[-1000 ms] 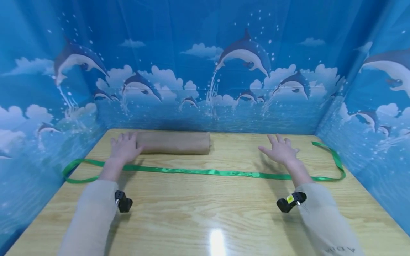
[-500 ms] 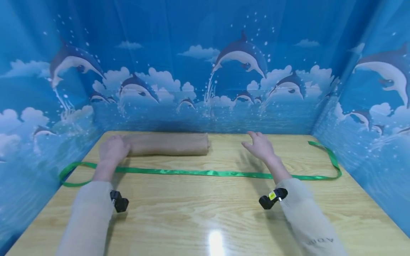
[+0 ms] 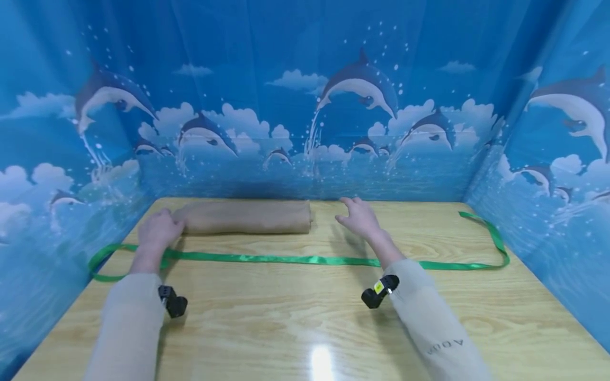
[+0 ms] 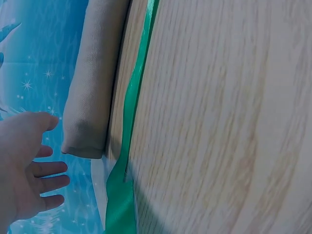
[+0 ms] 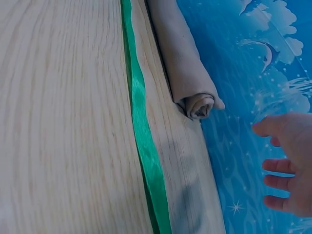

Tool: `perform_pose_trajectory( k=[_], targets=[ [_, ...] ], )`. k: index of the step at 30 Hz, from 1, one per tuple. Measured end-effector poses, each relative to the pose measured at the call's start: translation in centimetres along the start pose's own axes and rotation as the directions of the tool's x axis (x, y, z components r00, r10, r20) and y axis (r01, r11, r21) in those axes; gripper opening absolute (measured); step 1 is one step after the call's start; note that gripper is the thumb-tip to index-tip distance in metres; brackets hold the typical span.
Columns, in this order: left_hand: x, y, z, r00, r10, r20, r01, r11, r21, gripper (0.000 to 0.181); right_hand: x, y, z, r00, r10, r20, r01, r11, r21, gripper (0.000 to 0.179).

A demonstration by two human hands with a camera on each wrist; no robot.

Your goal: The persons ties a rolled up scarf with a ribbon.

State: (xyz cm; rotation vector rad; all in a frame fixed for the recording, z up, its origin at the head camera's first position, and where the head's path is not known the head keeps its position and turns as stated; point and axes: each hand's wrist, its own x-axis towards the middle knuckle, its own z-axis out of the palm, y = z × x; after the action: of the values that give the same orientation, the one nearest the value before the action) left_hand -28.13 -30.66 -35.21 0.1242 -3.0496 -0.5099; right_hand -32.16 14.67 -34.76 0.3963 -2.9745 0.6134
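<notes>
A rolled brown cloth (image 3: 248, 217) lies lengthwise at the back of the table, its coiled end showing in the right wrist view. Just off the roll's left end is my left hand (image 3: 159, 230); the left wrist view shows its fingers (image 4: 51, 184) loosely spread, apart from the cloth. My right hand (image 3: 360, 217) hovers a short way right of the other end, fingers spread and holding nothing. In front of the roll a green ribbon (image 3: 286, 259) stretches across the table, passing under both arms, with a loop at the left and a bent tail at the right.
The wooden table (image 3: 267, 312) is bounded at the back and sides by a blue curtain (image 3: 267, 106) printed with dolphins and clouds. The curtain hangs right behind the roll.
My right hand has moved left, toward the roll's right end. My left hand has come off the roll's top and shifted left past its end. Roll and ribbon lie as before.
</notes>
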Motion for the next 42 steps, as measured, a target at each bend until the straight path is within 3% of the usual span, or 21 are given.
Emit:
perform_pose_trajectory(
  k=[6, 13, 20, 22, 26, 31, 34, 42],
  targets=[
    [-0.2, -0.5, 0.1, 0.996, -0.008, 0.090, 0.009, 1.000, -0.012, 0.080, 1.4, -1.3, 1.0, 0.998, -0.022, 0.052, 0.020, 0.999, 0.038, 0.056],
    [-0.4, -1.1, 0.5, 0.988, -0.050, 0.145, 0.056, 0.998, -0.039, 0.092, 2.6, -2.7, 2.6, 0.994, -0.073, 0.085, 0.068, 0.996, 0.057, 0.056],
    [0.3, -0.7, 0.8, 0.963, -0.059, 0.262, 0.084, 0.993, -0.085, 0.094, 2.8, -3.8, 3.5, 0.990, -0.081, 0.116, 0.054, 0.974, 0.220, 0.056],
    [0.4, -0.6, 1.0, 0.960, -0.062, 0.274, 0.092, 0.991, -0.099, 0.095, 2.7, -4.1, 3.7, 0.988, -0.085, 0.127, 0.055, 0.974, 0.221, 0.055],
    [0.5, -0.5, 1.2, 0.964, -0.054, 0.261, 0.090, 0.988, -0.127, 0.094, 2.7, -4.7, 4.3, 0.986, -0.101, 0.135, 0.080, 0.986, 0.149, 0.052],
    [0.6, -0.9, 1.5, 0.981, -0.018, 0.195, 0.057, 0.979, -0.194, 0.086, 2.6, -5.6, 5.6, 0.981, -0.096, 0.166, 0.084, 0.993, 0.077, 0.060],
    [0.5, -0.9, 1.7, 0.986, -0.006, 0.166, 0.043, 0.975, -0.220, 0.078, 2.4, -5.8, 6.4, 0.981, -0.072, 0.182, 0.058, 0.995, 0.084, 0.064],
    [0.7, -0.2, 2.1, 0.987, -0.026, 0.161, 0.065, 0.969, -0.240, 0.069, 2.3, -6.0, 7.1, 0.986, -0.032, 0.165, 0.015, 0.995, 0.099, 0.057]
  ],
)
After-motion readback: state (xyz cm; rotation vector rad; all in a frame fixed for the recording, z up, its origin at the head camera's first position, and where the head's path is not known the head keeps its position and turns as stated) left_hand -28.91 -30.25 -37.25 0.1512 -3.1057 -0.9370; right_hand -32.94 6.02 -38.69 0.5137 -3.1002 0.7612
